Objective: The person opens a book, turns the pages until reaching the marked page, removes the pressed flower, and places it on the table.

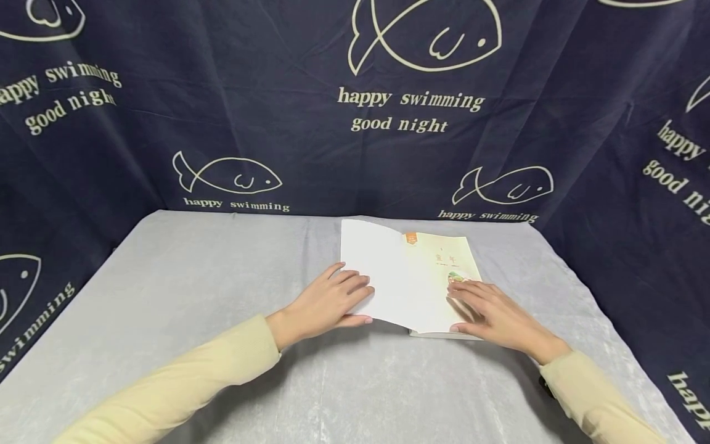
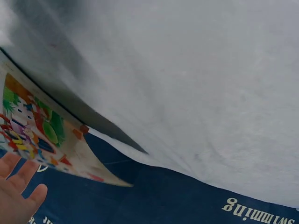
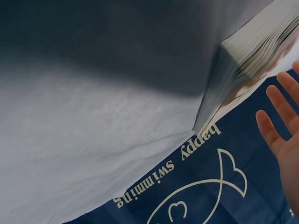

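Book (image 1: pixel 383 265) open at title page (image 1: pixel 429 280) | later pages (image 3: pixel 257 46) unturned | my left fingers (image 1: pixel 362 293), right fingers (image 1: pixel 467 287): loosely extended, gripping nothing

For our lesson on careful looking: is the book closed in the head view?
No, the book is open, showing a plain white side beside a page with a small picture.

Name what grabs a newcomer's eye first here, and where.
Probably the bright open book, right of centre in the head view, left hand at its left side, right hand over its printed right page. Behind the table, a navy curtain carries pale fish outlines and "happy swimming" lettering. The left wrist view shows a colourful cover picture at its left edge.
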Demonstrator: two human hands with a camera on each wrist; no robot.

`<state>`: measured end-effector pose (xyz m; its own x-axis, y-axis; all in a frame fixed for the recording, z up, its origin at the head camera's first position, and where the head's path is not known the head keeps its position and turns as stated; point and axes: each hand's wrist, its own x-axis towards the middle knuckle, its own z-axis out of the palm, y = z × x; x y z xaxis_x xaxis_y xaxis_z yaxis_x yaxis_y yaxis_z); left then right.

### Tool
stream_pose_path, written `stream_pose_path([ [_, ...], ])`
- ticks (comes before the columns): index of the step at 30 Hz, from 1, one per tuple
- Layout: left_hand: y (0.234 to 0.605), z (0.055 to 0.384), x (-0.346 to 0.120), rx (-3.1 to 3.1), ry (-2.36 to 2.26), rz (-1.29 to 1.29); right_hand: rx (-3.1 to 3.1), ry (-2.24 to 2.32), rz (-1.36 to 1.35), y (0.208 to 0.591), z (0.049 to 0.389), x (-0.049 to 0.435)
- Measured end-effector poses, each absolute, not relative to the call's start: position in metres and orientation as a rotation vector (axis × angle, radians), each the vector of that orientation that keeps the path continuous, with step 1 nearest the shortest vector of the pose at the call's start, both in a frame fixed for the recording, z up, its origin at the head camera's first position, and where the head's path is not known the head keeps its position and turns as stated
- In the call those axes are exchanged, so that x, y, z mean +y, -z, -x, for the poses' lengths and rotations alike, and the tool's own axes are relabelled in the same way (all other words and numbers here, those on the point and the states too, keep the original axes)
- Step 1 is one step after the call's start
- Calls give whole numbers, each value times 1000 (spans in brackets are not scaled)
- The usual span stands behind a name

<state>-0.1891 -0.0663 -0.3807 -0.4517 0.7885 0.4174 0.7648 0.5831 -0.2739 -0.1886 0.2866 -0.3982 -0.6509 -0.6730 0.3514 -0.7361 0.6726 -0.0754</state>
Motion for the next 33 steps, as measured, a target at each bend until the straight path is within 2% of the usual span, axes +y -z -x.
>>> stream_pose_path([
  [33, 404, 186, -71, -2452, -165, 1328, -2543, -316, -1092, 399, 180, 302],
])
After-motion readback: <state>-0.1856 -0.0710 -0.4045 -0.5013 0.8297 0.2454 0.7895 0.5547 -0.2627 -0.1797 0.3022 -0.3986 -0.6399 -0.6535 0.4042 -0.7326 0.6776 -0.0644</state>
